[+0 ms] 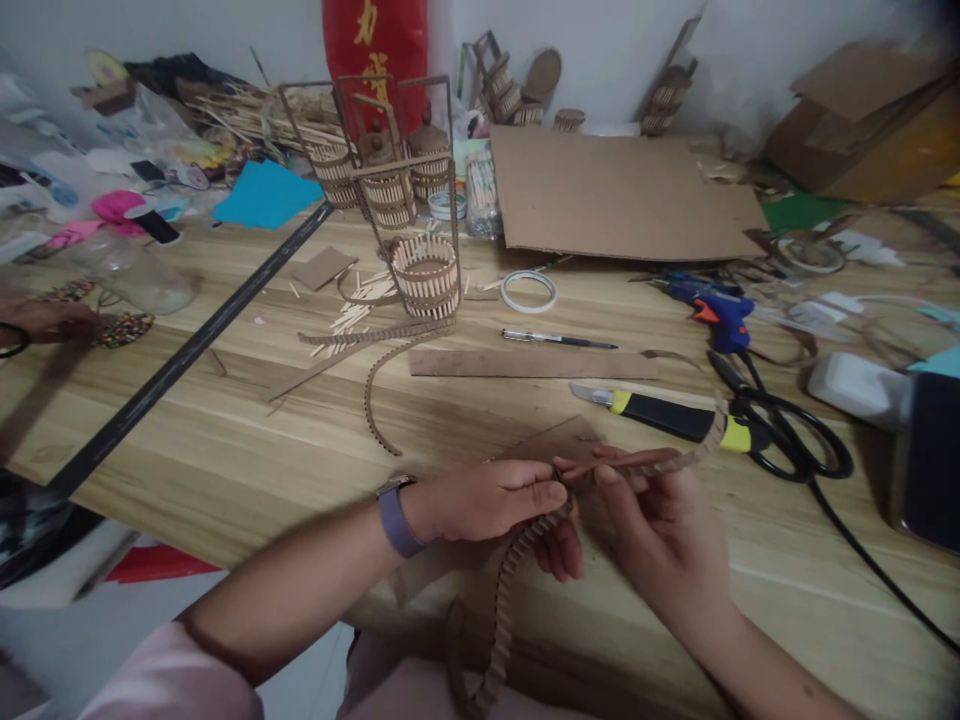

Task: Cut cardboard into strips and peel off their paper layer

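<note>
A long ridged strip of brown corrugated cardboard (504,590) runs through both hands. My left hand (502,500), with a watch on its wrist, pinches it between thumb and fingers, and one end curls down over the table's front edge toward my lap. My right hand (660,520) grips the strip a little further right, where its other end arcs upward near the yellow-and-black utility knife (667,415). Beneath my hands lies a flat cardboard piece (555,437). A flat cardboard band (532,364) and a pen (559,339) lie beyond.
Behind stands a small stick-and-cardboard basket (426,275) with a tall handle, near loose sticks and a tape roll (529,291). Scissors (802,440), a blue glue gun (712,305) and a phone (930,460) are on the right. Another person's hand (52,322) is at far left.
</note>
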